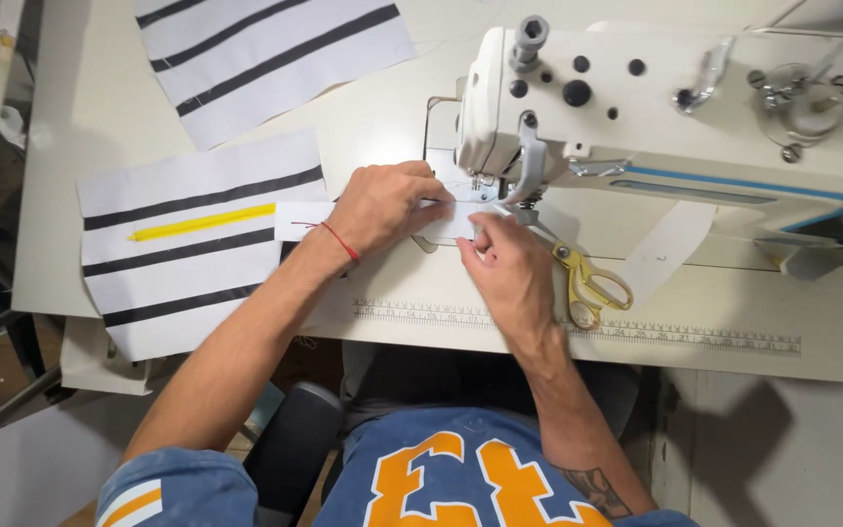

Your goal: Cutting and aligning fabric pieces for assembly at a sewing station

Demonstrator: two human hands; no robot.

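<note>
Thin, limp white strip [446,220], likely light and floppy; pinned flat by left hand [382,205], pinched by right hand [509,268] near needle.

The machine head [636,107] blocks the table's [373,127] far right; scissors [587,283] lie near the front edge; bare table between the striped panels [187,244] and the machine.

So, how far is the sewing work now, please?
Looks done: two striped fabric panels lie aside on the table, one carrying a yellow zipper. In hand: the left hand and right hand press a white strip flat at the sewing machine needle. Probably left: most of that strip; gold scissors wait nearby.
</note>
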